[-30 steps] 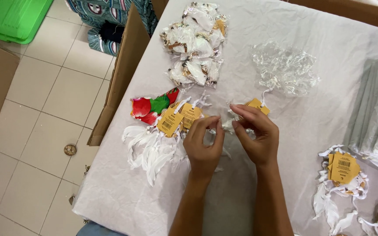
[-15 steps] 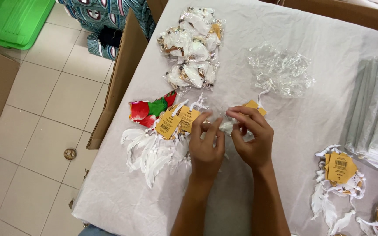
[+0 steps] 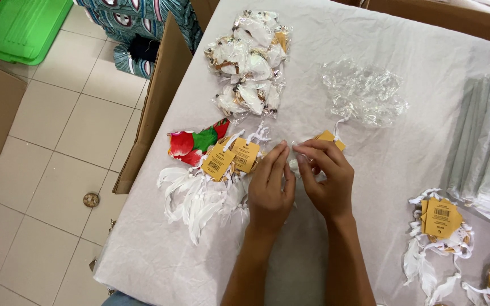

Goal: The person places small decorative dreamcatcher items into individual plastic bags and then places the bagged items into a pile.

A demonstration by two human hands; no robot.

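My left hand point(image 3: 270, 190) and my right hand point(image 3: 325, 178) meet at the middle of a table covered in white cloth point(image 3: 324, 243). Their fingertips pinch a small white feathered piece point(image 3: 294, 164) between them. A yellow card tag point(image 3: 330, 137) on a white string lies just behind my right hand. To the left of my left hand sits a heap of white feather ornaments point(image 3: 197, 195) with two yellow tags point(image 3: 231, 157). A red and green fabric scrap point(image 3: 191, 144) lies beside that heap.
A pile of bagged ornaments point(image 3: 249, 56) and crumpled clear plastic point(image 3: 364, 93) lie at the back. Grey folded sheets point(image 3: 483, 141) are on the right, more tagged feather ornaments point(image 3: 440, 226) at the near right. A cardboard flap point(image 3: 157, 102) borders the table's left edge; a green bin point(image 3: 21, 28) stands on the tiled floor.
Both hands stay together over the same spot, with the fingers shifting slightly on the small white piece. The view has moved a little.
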